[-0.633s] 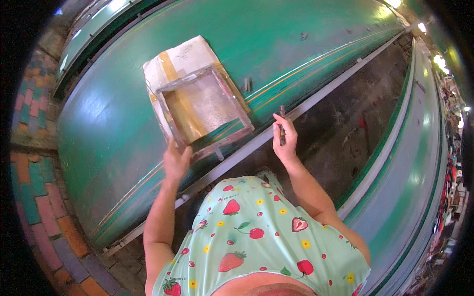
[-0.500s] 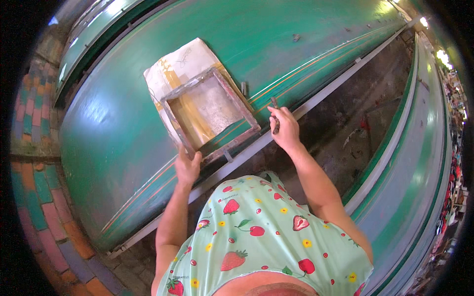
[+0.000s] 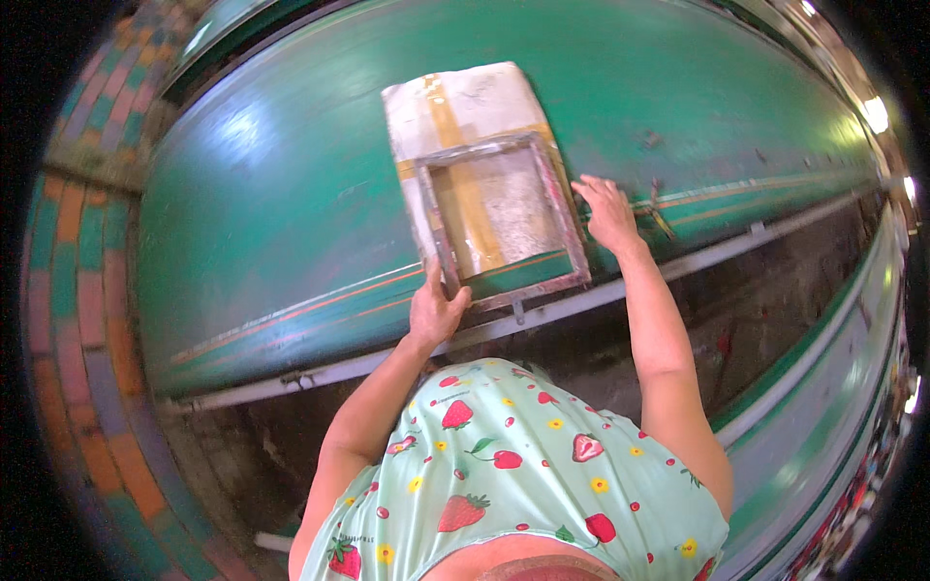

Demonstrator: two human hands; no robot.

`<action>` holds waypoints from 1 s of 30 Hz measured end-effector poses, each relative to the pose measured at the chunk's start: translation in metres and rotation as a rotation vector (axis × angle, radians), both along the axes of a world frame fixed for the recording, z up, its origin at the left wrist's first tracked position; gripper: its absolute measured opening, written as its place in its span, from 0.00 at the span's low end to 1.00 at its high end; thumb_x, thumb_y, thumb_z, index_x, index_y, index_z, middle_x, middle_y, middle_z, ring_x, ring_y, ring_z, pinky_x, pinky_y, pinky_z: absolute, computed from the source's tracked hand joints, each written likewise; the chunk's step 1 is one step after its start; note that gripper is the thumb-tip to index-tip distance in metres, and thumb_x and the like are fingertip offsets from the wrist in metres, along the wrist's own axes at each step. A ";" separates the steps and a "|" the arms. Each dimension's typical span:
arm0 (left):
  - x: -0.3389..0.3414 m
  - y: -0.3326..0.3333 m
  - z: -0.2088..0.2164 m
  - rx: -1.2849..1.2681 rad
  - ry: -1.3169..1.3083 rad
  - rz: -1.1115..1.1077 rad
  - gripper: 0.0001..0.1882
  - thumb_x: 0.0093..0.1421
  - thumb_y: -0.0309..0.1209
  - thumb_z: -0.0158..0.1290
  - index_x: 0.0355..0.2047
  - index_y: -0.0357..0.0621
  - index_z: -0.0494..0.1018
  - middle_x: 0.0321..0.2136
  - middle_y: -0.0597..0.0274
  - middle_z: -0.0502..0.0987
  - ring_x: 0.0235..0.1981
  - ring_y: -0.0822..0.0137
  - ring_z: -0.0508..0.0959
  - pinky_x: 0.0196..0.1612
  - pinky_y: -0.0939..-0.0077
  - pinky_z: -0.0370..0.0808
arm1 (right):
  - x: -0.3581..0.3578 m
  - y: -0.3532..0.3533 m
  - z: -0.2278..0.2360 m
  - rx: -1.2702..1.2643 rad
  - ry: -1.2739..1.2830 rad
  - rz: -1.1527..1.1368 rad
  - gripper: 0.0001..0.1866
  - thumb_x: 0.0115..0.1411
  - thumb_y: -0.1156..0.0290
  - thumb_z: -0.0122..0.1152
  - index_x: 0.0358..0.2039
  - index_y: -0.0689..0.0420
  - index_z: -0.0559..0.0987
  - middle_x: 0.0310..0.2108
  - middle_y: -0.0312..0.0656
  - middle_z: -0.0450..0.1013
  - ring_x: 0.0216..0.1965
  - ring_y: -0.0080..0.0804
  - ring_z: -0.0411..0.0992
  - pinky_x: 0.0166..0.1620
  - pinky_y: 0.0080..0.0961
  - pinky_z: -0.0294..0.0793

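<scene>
A worn wooden frame [image 3: 579,254] with an open-looking middle rests on the green table, its upper part over a white board [image 3: 484,92] crossed by brown tape. Through it show the board and a strip of green tabletop. My left hand [image 3: 436,312] grips its near left corner, thumb on one side and fingers along the outer edge. Just off the frame's right side, my right hand [image 3: 608,215] is open with fingers stretched towards it, holding nothing I can see. A dark, stick-like tool [image 3: 656,198] lies on the table right beside that hand.
The long green table [image 3: 291,184] has a metal rail [image 3: 678,263] along its near edge, with small brackets. Behind me on the right runs another long table [image 3: 823,426]. Coloured paving bricks [image 3: 92,310] cover the floor at left.
My right hand has let go of the stick-like tool, which now lies on the table, and has opened beside the frame. The view has turned, so the table and frame appear rotated and further right.
</scene>
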State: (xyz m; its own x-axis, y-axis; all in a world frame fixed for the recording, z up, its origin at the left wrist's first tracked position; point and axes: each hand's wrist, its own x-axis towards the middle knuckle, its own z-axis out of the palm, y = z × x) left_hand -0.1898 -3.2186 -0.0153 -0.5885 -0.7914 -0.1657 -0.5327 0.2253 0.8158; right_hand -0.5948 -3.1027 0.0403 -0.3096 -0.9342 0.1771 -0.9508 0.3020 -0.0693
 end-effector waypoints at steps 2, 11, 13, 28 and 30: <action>-0.002 0.001 0.006 0.073 -0.013 0.029 0.53 0.63 0.43 0.66 0.82 0.33 0.55 0.33 0.37 0.87 0.37 0.40 0.89 0.44 0.49 0.84 | -0.008 -0.014 -0.003 0.032 -0.053 0.059 0.28 0.60 0.83 0.67 0.62 0.53 0.84 0.64 0.48 0.78 0.68 0.52 0.73 0.65 0.52 0.77; -0.003 0.011 0.010 0.208 0.056 0.109 0.53 0.62 0.42 0.67 0.81 0.32 0.58 0.31 0.44 0.87 0.31 0.53 0.88 0.42 0.59 0.84 | -0.016 0.018 0.008 -0.014 -0.195 -0.231 0.15 0.68 0.71 0.70 0.54 0.58 0.85 0.50 0.53 0.84 0.53 0.58 0.82 0.56 0.53 0.81; 0.000 0.011 0.009 0.200 0.052 0.096 0.53 0.63 0.43 0.67 0.82 0.32 0.57 0.30 0.45 0.87 0.30 0.54 0.88 0.42 0.60 0.84 | -0.001 0.038 0.015 -0.182 -0.247 -0.250 0.15 0.69 0.69 0.70 0.54 0.57 0.84 0.49 0.53 0.84 0.51 0.57 0.83 0.54 0.52 0.82; -0.004 0.004 -0.005 0.155 0.206 -0.005 0.50 0.71 0.36 0.69 0.82 0.30 0.53 0.29 0.54 0.84 0.20 0.68 0.80 0.22 0.67 0.77 | 0.215 0.108 0.006 -0.424 -0.780 -0.269 0.18 0.69 0.80 0.67 0.59 0.58 0.83 0.44 0.47 0.84 0.43 0.39 0.82 0.49 0.36 0.81; -0.001 0.005 0.003 0.198 0.222 0.002 0.50 0.71 0.36 0.68 0.83 0.30 0.52 0.27 0.56 0.82 0.19 0.68 0.79 0.22 0.67 0.77 | 0.236 0.106 0.005 -0.385 -0.658 -0.270 0.17 0.69 0.79 0.68 0.58 0.58 0.83 0.46 0.51 0.84 0.45 0.45 0.84 0.51 0.40 0.83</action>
State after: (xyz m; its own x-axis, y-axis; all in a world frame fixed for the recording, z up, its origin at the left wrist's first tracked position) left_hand -0.1904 -3.2131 -0.0123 -0.6257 -0.7579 -0.1843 -0.3368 0.0495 0.9403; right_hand -0.3585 -2.9965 0.0456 -0.6688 -0.7228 0.1739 -0.5768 0.3568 -0.7349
